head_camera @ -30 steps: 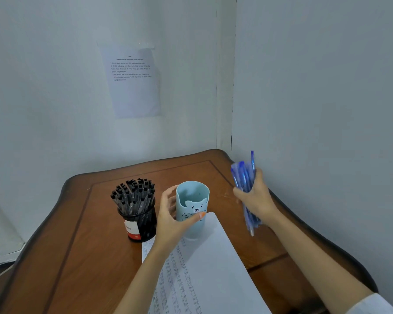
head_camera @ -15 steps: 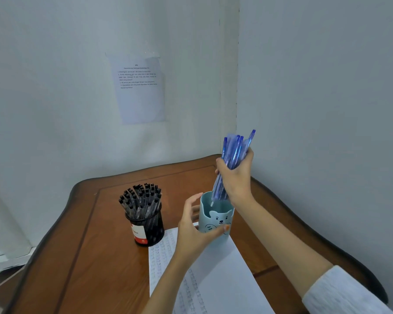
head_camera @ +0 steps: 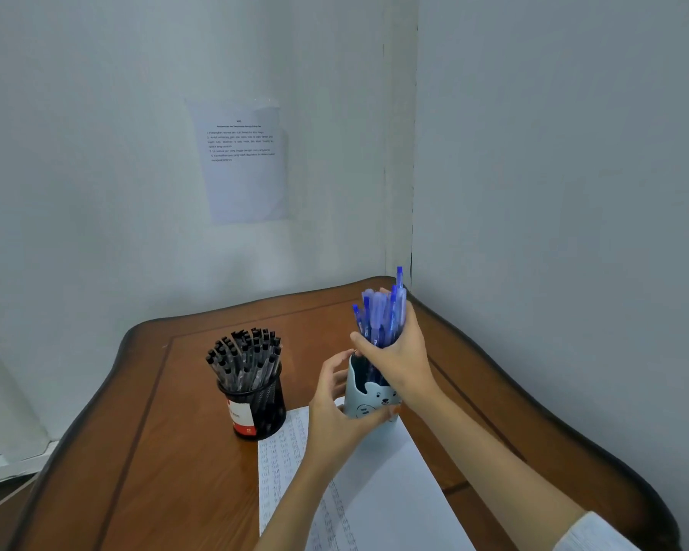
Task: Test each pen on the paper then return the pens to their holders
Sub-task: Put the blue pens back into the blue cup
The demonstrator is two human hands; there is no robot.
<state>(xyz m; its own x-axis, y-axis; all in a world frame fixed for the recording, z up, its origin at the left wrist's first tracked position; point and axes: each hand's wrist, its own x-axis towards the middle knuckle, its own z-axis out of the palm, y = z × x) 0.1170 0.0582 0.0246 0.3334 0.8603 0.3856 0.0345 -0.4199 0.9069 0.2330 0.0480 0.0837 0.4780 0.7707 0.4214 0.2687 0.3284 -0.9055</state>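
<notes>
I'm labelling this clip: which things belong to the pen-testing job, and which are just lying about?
Job: blue pens in the right hand; bear cup held by the left hand; black pens in the black mesh holder; scribbled paper.
Lying about: printed sheet on the wall; wooden table.

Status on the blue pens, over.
Right grip holds blue pens, lower ends inside bear cup. Left grip holds cup. Nothing blocking.

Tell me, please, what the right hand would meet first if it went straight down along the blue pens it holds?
Probably the rim of the pale blue bear-face cup, directly below the right hand; the bundle of blue pens it grips already dips inside. Depth is uncertain.
</notes>
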